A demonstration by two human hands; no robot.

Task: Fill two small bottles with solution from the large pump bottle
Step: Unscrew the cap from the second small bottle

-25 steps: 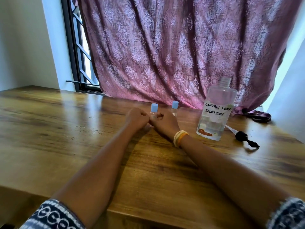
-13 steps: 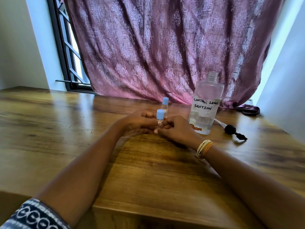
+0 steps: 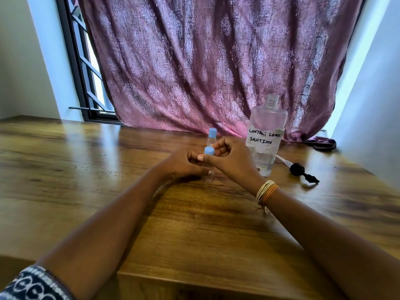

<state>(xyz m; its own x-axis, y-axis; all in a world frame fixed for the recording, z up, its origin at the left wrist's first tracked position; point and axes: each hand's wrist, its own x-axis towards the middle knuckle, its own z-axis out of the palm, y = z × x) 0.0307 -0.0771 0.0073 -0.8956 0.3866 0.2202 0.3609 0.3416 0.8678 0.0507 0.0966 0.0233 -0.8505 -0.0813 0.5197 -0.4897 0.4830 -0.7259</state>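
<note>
Nearest us, both forearms are reaching out over the table point(image 3: 194, 224), meeting at one small bottle point(image 3: 209, 165) standing upright in the middle. The left hand point(image 3: 184, 164) is wrapping its body low down, fingers closed round the clear plastic, its base at or just above the wood; contact is hidden. The right hand point(image 3: 232, 161), bangles point(image 3: 266, 191) at the wrist, is pinching narrow on the blue cap point(image 3: 209, 151), thumb on the near side, fingers curled behind.

So here's the relation that matters: the bottle's long axis is running straight up, the cap sitting directly above the left hand's grip and right under the right fingertips. That is looking like a twist about the vertical, the left steadying, the right turning. The cap looks seated on the neck, so I'm judging the filling has not started on this one.

Just behind, the second small bottle point(image 3: 211, 135) is standing capped, free of both hands. Off to the right of the right hand, the large bottle point(image 3: 267, 139) is standing open, neck bare, only partly full. The pump point(image 3: 299, 171) is lying on the table beyond it to the right, tube pointing back toward the bottle. The right hand is the nearer one for it. Curtain point(image 3: 205, 61) hanging behind.
</note>
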